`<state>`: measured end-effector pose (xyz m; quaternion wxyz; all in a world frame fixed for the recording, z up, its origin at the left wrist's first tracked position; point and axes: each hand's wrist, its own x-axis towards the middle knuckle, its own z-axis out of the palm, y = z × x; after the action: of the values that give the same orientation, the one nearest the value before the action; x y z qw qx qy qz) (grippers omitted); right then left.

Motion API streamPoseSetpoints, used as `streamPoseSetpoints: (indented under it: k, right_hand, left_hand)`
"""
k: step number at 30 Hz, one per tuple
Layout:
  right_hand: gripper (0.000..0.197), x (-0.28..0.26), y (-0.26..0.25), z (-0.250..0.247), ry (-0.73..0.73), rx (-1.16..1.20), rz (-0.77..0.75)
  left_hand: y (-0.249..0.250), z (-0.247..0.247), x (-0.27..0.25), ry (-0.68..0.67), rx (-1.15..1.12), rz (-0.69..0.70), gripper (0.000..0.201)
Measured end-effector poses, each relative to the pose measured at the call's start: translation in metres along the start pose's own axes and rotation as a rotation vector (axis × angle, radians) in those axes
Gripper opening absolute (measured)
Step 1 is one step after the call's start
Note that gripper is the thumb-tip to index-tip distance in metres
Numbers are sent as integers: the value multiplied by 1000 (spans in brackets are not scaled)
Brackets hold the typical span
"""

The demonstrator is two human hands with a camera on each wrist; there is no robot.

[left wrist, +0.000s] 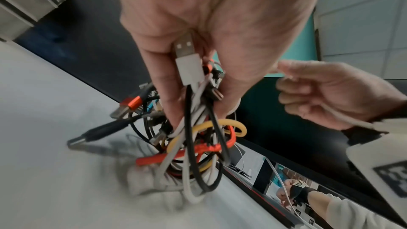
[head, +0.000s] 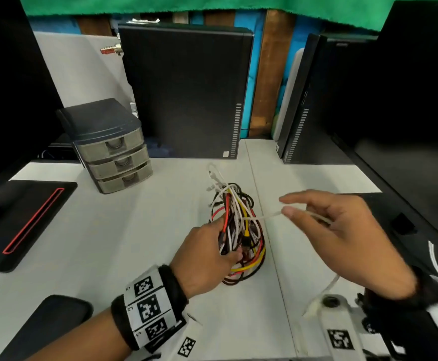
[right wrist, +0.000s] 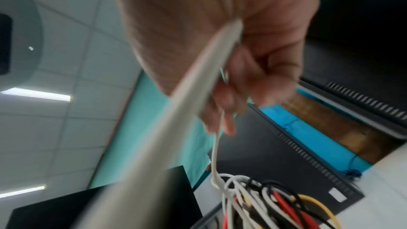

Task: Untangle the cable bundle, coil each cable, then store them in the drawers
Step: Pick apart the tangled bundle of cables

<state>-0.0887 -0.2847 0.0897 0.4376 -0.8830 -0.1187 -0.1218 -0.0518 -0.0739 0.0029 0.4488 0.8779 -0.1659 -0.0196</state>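
Overhead, gripping the cable bundle (head: 238, 230) on the desk (head: 134, 243) with the left hand (head: 207, 254), pinching a white cable (head: 264, 217) with the right hand (head: 342, 230). Closer in, clutching a USB plug (left wrist: 187, 58) among strands; risking, probably, a tightening knot if pulling harder

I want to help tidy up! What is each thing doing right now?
cable bundle: tangled, on the desk.
white cable: pulled sideways out of the bundle.
left hand: grips the bundle.
right hand: pinches the white cable.
drawers: all three closed.
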Motion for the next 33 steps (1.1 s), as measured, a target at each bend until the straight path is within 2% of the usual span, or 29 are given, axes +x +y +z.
streamPoseSetpoints:
  k: [2,4,6,8,9,11,13,14,16,17,19,22,24,27,30,32,33]
  right_hand:
    - [19,1,12,2,-172,-58,74]
    - [19,0,16,9,-249,-2,120]
    - [19,-3,18,18,-232,-21,69]
    - [19,-3,23,23,-150,-133,-1]
    - [20,-2,28,24,-104,-174,-9]
    - [19,3,41,21,-24,-221,18]
    - [14,8,52,18,7,-230,48]
    - [14,10,57,17,-1,-214,62]
    - [15,12,64,15,-36,-181,97]
    - [15,13,68,14,-56,-171,107]
    - [18,13,76,11,-104,-152,107]
    - [19,14,89,8,-124,-104,131]
    - [18,15,96,10,-99,-42,154]
    - [20,14,101,19,-92,52,179]
    - [17,13,108,25,-54,129,220]
    - [16,14,115,24,11,194,266]
    - [17,14,118,23,48,229,295]
  left_hand:
    - [1,1,0,-46,60,4,43]
    - [4,1,0,-79,104,22,51]
    - [10,-1,-1,-128,93,38,50]
    - [14,-8,1,-167,51,36,46]
    - [14,-11,4,-144,-5,-6,50]
    - [10,-20,18,18,-213,-187,60]
    - [5,-22,37,125,-397,-415,52]
    - [0,-19,47,93,-445,-507,44]
    - [-7,-5,60,-103,-519,-586,30]
    - [-11,4,65,-197,-572,-581,26]
    - [-12,14,77,-299,-667,-582,28]
    - [-10,19,92,-378,-732,-635,45]
    - [-13,22,97,-392,-640,-663,59]
    - [-17,29,97,-382,-486,-618,39]
    - [-11,29,90,-370,-452,-541,25]
    - [-13,25,84,-410,-493,-478,28]
    - [-16,22,81,-440,-521,-447,37]
